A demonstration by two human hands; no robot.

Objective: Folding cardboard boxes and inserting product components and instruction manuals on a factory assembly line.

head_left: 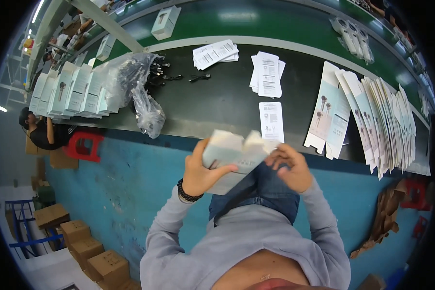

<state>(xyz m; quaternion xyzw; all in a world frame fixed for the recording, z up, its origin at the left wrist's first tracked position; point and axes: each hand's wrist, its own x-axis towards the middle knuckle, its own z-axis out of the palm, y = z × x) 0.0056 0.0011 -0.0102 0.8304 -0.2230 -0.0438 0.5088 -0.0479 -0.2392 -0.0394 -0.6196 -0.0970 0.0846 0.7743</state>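
My left hand [200, 170] is wrapped round a small pale blue-and-white carton [229, 162], held tilted over my lap at the table's edge. The carton's upper end is unfolded, with white flaps standing up. Beside its right flap is my right hand [291, 166], its fingers loosely bent and apart, slightly blurred. Whether those fingertips touch the flap I cannot tell. Just beyond the carton lies a printed leaflet [271, 121], with a pile of leaflets [268, 75] behind it and another pile [215, 54] farther left.
Flattened cartons [379, 121] stand in a row on the right of the dark table [217, 104]. Folded boxes [75, 92] line the left end, by a plastic bag [125, 79] of black cables [159, 72]. A person [46, 130] sits beyond, near a red stool [84, 145].
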